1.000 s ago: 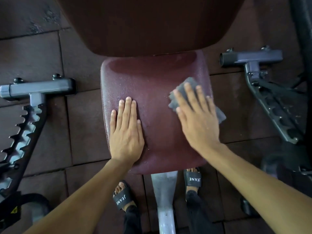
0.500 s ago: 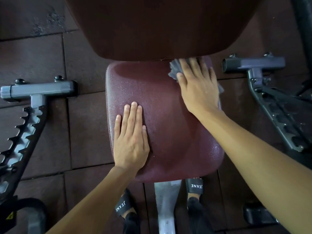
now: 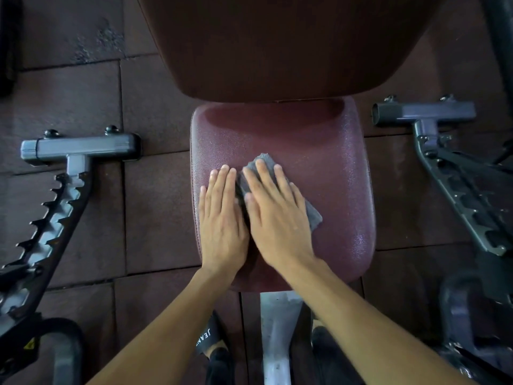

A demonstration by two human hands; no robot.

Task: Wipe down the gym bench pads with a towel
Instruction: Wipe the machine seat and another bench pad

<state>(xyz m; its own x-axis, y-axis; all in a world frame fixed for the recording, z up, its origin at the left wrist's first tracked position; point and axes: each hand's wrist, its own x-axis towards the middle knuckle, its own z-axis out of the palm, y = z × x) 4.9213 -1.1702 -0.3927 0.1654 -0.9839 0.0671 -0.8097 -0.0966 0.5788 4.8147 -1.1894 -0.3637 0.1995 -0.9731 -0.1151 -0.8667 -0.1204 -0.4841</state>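
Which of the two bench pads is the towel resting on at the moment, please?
The lower, lighter maroon seat pad. The grey towel lies flat on it under the right hand, while the darker back pad above has nothing on it.

A single head-worn camera looks almost straight down from close above the seat pad point(image 3: 319, 151), which fills the centre. The back pad point(image 3: 277, 45) lies at the far edge, forearms entering from the near edge.
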